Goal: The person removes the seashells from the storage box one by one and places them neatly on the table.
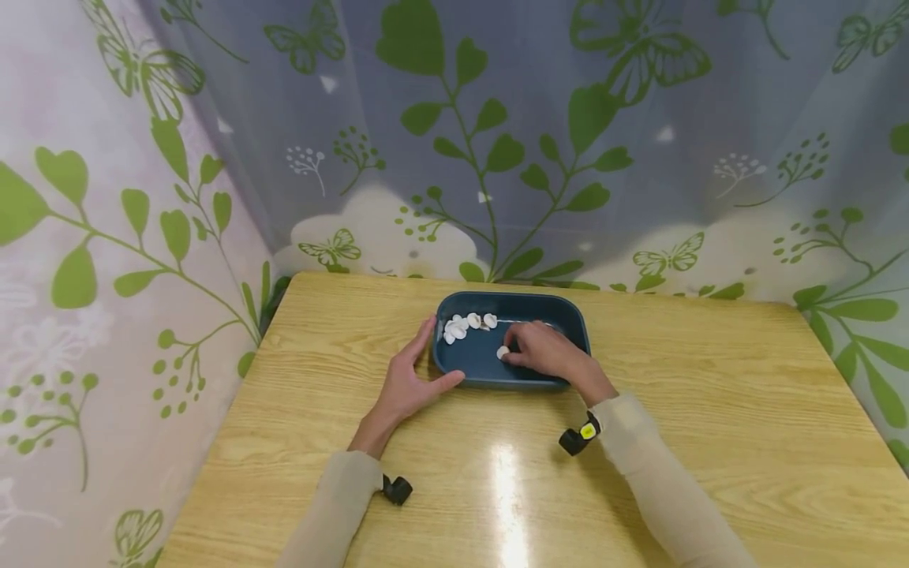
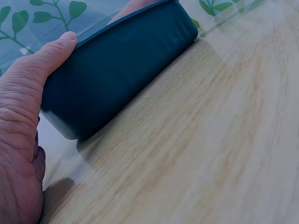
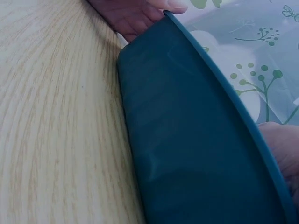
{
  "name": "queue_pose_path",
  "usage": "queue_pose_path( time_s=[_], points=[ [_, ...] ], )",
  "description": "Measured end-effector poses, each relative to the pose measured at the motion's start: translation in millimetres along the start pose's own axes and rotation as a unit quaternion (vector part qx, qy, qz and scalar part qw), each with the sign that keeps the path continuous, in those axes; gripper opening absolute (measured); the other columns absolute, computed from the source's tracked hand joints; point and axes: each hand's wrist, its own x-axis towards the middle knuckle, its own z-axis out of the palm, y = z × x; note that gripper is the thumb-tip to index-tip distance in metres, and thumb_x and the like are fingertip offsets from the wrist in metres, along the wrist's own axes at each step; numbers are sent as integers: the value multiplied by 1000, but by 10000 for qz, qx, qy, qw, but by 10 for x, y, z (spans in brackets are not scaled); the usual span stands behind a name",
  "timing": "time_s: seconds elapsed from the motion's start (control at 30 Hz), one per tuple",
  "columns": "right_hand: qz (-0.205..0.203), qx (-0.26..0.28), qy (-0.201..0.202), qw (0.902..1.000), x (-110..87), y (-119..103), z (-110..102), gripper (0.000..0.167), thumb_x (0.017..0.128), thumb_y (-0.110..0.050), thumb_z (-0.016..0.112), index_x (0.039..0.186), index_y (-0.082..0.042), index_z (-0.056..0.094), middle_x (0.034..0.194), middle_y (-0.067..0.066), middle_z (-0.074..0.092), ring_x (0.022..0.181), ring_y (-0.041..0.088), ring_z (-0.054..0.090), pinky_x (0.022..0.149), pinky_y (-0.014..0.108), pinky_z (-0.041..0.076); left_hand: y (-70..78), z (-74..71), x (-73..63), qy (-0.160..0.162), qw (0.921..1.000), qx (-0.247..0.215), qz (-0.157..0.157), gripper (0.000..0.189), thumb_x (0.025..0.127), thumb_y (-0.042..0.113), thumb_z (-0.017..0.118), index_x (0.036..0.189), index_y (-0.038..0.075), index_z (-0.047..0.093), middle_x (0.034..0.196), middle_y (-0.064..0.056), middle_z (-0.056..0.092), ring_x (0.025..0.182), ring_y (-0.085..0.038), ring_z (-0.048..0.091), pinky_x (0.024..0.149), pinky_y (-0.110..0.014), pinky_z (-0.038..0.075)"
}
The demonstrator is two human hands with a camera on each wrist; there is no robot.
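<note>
A dark blue rectangular basin (image 1: 511, 380) stands on the wooden table. At its left end my left hand (image 1: 409, 384) holds it, thumb over the front rim and fingers along the left wall. My right hand (image 1: 545, 349) reaches inside over the right wall, its thumb and fingertips pinching a small white shell-like piece (image 1: 503, 353) near the basin's floor. Several more white shell-like pieces (image 1: 456, 328) lie bunched at the left end and along the back wall. The basin's outer wall (image 2: 121, 70) fills much of both wrist views, hiding what lies inside.
The wood-grain table (image 1: 341, 331) extends around the basin on all sides. Behind and to the left hangs a curtain (image 1: 540, 205) printed with green leaves and butterflies. Each wrist wears a small black camera (image 1: 574, 442).
</note>
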Motion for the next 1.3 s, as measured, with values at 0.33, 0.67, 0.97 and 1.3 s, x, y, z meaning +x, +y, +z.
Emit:
queue_pose_path(
  time_s=[0.33, 0.67, 0.97, 1.3],
  points=[
    [-55, 249, 29, 9997, -68, -29, -23, 23, 97, -25, 77, 105, -4, 75, 64, -4, 57, 55, 10, 48, 58, 28, 43, -21, 12, 12, -13, 10000, -54, 43, 105, 84, 54, 85, 168, 27, 27, 172, 1, 26, 157, -17, 25, 126, -50, 28],
    [55, 242, 301, 9992, -217, -173, -77, 28, 100, -28, 73, 116, -5, 72, 64, -4, 54, 54, 12, 46, 55, 28, 40, -15, 12, 14, -46, 9999, -113, 8, 104, 84, 56, 84, 167, 33, 26, 171, 6, 26, 157, -14, 25, 126, -47, 27],
    [52, 230, 587, 9980, -385, -354, -125, 29, 101, -31, 71, 118, -7, 69, 66, -5, 50, 53, 10, 43, 50, 26, 36, -21, 13, 15, -58, 9997, -178, 129, 105, 86, 53, 84, 168, 25, 26, 172, -3, 26, 157, -18, 24, 126, -51, 27],
    [-126, 252, 736, 9969, -579, -557, -154, 28, 101, -30, 73, 116, -8, 69, 65, -7, 47, 51, 8, 40, 47, 24, 31, -28, 9, 10, -89, 9997, -109, 190, 105, 86, 59, 81, 168, 26, 24, 172, -6, 25, 158, -17, 22, 126, -51, 26]
  ],
)
